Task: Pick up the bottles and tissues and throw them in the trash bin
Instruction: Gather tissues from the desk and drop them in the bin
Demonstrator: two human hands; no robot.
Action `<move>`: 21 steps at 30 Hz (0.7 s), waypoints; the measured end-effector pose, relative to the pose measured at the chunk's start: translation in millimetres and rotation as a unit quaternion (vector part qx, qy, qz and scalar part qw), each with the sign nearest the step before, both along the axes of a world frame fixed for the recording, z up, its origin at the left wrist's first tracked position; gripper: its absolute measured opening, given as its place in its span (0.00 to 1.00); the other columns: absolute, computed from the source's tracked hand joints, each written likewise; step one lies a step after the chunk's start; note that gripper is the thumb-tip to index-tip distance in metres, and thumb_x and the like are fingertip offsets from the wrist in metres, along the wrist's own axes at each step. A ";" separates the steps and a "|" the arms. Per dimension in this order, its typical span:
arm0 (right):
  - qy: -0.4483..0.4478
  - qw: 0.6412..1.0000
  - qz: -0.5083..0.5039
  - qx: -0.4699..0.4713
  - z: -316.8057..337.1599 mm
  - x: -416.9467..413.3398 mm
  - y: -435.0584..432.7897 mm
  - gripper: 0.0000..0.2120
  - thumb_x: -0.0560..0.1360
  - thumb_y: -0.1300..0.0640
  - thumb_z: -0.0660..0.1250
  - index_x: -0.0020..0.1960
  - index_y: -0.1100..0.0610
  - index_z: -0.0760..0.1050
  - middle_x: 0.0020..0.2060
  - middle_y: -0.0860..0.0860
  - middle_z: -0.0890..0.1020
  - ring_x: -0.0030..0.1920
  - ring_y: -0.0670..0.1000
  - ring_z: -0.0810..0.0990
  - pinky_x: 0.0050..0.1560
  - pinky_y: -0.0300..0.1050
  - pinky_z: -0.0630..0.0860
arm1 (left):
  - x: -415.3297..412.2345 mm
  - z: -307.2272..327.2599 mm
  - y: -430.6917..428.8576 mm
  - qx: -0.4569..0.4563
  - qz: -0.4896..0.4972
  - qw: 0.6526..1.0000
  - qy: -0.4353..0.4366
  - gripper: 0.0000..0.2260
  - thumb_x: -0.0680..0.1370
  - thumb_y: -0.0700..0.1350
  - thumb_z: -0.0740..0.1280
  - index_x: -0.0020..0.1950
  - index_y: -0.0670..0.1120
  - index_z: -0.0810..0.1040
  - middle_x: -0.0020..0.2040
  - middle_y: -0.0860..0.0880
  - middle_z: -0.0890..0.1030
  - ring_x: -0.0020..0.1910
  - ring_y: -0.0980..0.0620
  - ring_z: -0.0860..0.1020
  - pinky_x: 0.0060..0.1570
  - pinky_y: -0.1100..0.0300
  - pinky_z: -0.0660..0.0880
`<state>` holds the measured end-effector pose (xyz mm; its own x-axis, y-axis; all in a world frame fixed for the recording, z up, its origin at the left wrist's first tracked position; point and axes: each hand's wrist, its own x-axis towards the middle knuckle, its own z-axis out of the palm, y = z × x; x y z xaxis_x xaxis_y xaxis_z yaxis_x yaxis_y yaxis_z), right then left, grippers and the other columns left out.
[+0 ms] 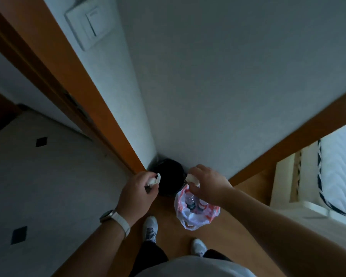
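A black trash bin (169,177) stands on the floor in the corner where the wall meets the door frame. My left hand (137,193) grips a crumpled white tissue (154,180) at the bin's left rim. My right hand (208,184) grips another white tissue (192,179) at the bin's right rim. Just in front of the bin, under my right hand, a white and red plastic bag (194,213) sits on the floor with clear plastic bottles (191,200) inside it.
An orange-brown door frame (92,108) runs down to the bin on the left, with a tiled floor (48,176) beyond it. A white mattress (338,172) and bed base lie at the right. My two white shoes (150,228) stand on the wooden floor.
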<state>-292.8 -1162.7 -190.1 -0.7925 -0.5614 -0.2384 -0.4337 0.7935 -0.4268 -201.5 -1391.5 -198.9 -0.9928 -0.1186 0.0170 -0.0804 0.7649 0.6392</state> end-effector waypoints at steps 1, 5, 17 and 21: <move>-0.006 1.000 -0.008 0.005 -2.9 -0.3 -4.7 0.17 0.77 0.45 0.61 0.65 0.47 0.70 0.59 0.46 0.75 0.55 0.51 0.75 0.52 0.45 0.73 | -6.0 -5.2 -5.9 0.003 -0.011 1.000 0.001 0.10 0.75 0.44 0.71 0.56 0.47 0.80 0.48 0.54 0.80 0.47 0.55 0.77 0.44 0.59 0.77; -0.011 0.998 -0.040 0.042 -28.5 -12.8 -36.3 0.16 0.77 0.45 0.61 0.64 0.47 0.71 0.56 0.47 0.75 0.53 0.52 0.76 0.49 0.44 0.72 | -38.7 -39.3 -42.8 0.014 -0.048 0.999 -0.003 0.10 0.75 0.42 0.71 0.56 0.45 0.80 0.50 0.51 0.80 0.49 0.52 0.78 0.46 0.59 0.77; -0.077 0.989 -0.116 0.045 -166.5 -45.2 -90.2 0.15 0.76 0.49 0.63 0.62 0.50 0.73 0.57 0.49 0.77 0.55 0.53 0.76 0.47 0.46 0.73 | -96.7 -193.5 -87.1 0.030 -0.085 0.993 -0.074 0.10 0.74 0.38 0.71 0.55 0.41 0.79 0.51 0.46 0.80 0.49 0.48 0.78 0.44 0.60 0.72; -0.072 0.989 -0.124 0.030 -242.5 -51.4 -92.5 0.15 0.75 0.50 0.62 0.61 0.51 0.73 0.56 0.50 0.77 0.54 0.54 0.77 0.49 0.52 0.77 | -105.3 -266.9 -79.9 0.022 -0.077 0.993 -0.084 0.10 0.74 0.38 0.71 0.55 0.41 0.79 0.51 0.45 0.80 0.50 0.46 0.77 0.43 0.58 0.73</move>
